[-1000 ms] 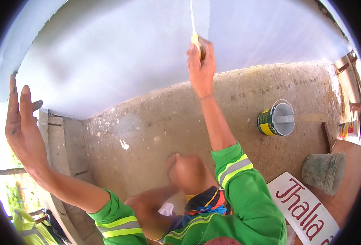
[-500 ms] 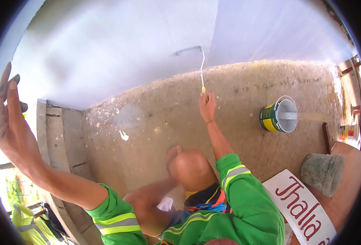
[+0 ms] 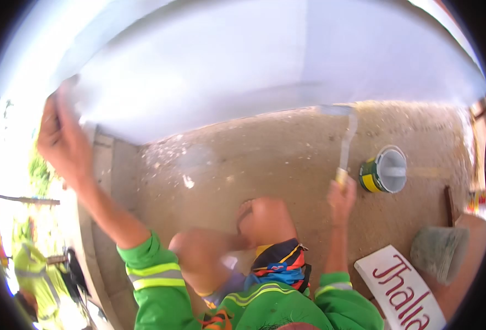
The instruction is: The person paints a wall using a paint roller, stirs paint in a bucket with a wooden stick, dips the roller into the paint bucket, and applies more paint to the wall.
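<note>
My right hand [image 3: 342,195] is closed round the yellow handle of a paint roller [image 3: 348,137]. The roller's head is blurred and sits near the lower edge of the pale wall [image 3: 243,60], left of and above a green and yellow paint can [image 3: 370,176]. Grey-white paint and a stick or brush show inside the can. Raised at the left, my left hand [image 3: 64,135] is beside the wall's left edge. Its fingers are smeared by motion, and I cannot make out what they touch.
A grey bucket [image 3: 438,253] stands at the right, above a white sign [image 3: 398,291] with red lettering. A concrete ledge [image 3: 102,181] runs along the left. High-visibility clothing [image 3: 39,280] shows at the lower left. My bent legs are on the rough floor [image 3: 210,181].
My right hand has brought the roller down from the wall and rightward towards the paint can. My left hand now appears farther right, and the whole view has shifted.
</note>
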A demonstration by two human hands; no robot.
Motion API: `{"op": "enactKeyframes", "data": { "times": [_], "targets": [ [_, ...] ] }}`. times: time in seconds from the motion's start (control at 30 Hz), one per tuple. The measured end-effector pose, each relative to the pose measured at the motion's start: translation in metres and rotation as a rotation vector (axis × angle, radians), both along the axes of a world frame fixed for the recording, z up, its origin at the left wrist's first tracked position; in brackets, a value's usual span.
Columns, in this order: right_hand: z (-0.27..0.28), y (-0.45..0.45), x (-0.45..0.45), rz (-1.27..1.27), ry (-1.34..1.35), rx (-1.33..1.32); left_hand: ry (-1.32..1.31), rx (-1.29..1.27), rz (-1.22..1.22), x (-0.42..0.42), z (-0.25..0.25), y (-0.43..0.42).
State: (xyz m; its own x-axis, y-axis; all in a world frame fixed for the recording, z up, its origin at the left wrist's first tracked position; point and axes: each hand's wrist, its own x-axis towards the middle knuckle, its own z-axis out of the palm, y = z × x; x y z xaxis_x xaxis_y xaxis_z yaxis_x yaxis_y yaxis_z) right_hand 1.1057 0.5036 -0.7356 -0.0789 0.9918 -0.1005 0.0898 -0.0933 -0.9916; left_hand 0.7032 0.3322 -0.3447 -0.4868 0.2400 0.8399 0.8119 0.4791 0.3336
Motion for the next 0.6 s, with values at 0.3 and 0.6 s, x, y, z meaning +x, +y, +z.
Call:
{"op": "enactKeyframes", "data": {
  "times": [0.3,0.6],
  "targets": [
    [0.066,-0.021,0.216,-0.111,-0.539,0.344,0.481,-0.178,-0.296,0.021,0.004,0.051],
    [0.039,-0.023,0.251,-0.231,-0.73,0.433,1.032,0.379,-0.374,-0.026,0.09,0.163]
  ]
}}
